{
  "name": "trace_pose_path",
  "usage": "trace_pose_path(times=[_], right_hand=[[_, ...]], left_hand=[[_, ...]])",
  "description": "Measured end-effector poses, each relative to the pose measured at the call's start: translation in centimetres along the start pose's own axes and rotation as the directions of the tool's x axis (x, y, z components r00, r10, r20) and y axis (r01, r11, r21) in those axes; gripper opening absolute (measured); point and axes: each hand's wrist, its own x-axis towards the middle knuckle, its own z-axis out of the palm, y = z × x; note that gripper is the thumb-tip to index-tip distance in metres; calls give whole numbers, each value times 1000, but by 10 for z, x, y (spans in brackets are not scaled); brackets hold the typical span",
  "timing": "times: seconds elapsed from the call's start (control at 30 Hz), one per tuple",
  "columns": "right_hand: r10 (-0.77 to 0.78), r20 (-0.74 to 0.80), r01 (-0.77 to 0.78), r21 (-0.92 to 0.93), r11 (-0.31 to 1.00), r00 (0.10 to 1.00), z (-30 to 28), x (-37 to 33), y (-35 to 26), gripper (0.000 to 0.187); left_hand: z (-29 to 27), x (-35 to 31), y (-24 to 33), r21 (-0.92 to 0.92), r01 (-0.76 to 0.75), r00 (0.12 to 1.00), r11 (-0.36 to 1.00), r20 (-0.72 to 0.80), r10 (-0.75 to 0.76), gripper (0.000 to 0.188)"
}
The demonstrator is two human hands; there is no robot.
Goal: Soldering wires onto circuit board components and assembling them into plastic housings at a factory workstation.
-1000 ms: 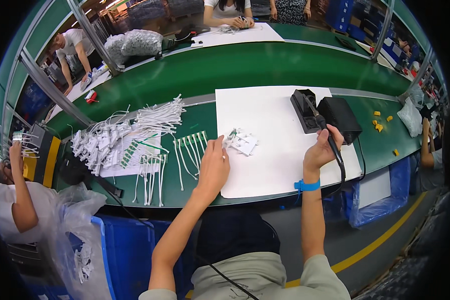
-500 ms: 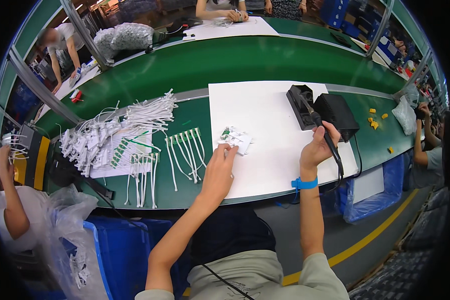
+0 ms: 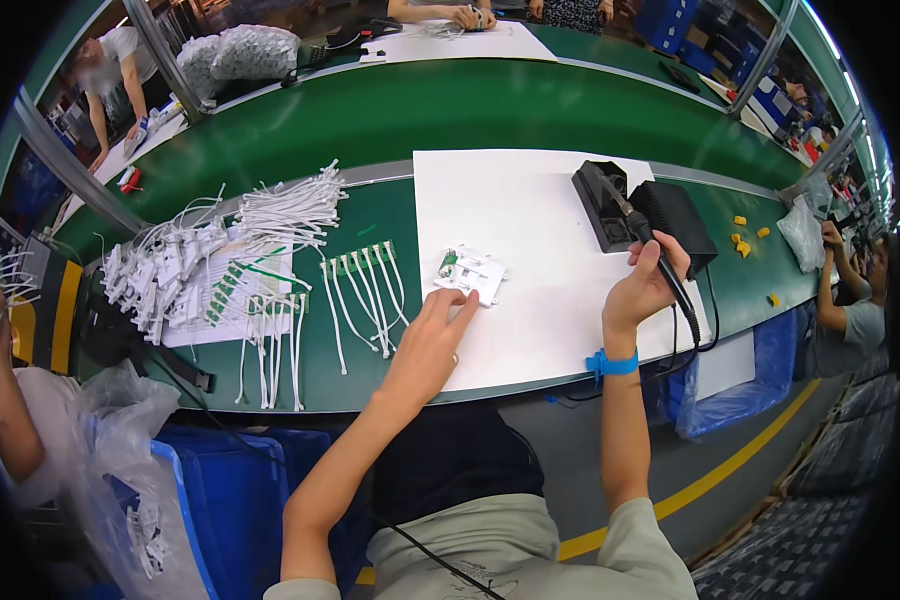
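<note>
On the white sheet [image 3: 540, 300] lies a white plastic housing [image 3: 483, 278] with a small green circuit board [image 3: 449, 266] at its far left corner. My left hand [image 3: 432, 340] grips the near edge of this housing with its fingertips, holding it against the sheet. A black soldering iron [image 3: 678, 290] is in my right hand [image 3: 645, 290], fingers closed around its handle. The iron's tip end points away from me, over the black iron stand [image 3: 600, 218]. Its cord hangs down past my wrist, which wears a blue strap [image 3: 611, 364].
Left of the sheet lie green circuit boards with white cables [image 3: 360, 263] and a pile of white housings [image 3: 160, 275]. A black box [image 3: 675, 228] stands beside the iron stand. Yellow bits [image 3: 740, 244] and a clear bag [image 3: 801, 235] are at right. Co-workers sit around the bench.
The view has shifted slightly. My right hand still holds the soldering iron near its stand, and my left hand stays at the housing, with its fingertips slightly shifted.
</note>
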Motion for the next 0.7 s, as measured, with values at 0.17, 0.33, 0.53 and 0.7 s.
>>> trace_pose_path(times=[0.17, 0.33, 0.53, 0.7], right_hand=[[96, 199, -118, 101, 988, 975, 10, -3, -17, 14], [132, 358, -174, 89, 981, 924, 20, -8, -18, 12], [51, 445, -86, 60, 994, 894, 15, -19, -14, 11], [-190, 589, 260, -35, 965, 785, 11, -28, -22, 18]], left_hand=[[-6, 8, -8, -24, -10, 998, 1000, 61, 12, 71], [-5, 20, -11, -42, -61, 989, 997, 129, 66, 69], [-2, 24, -8, -106, -11, 993, 994, 119, 24, 67], [4, 25, -4, -79, -46, 998, 996, 47, 50, 63]])
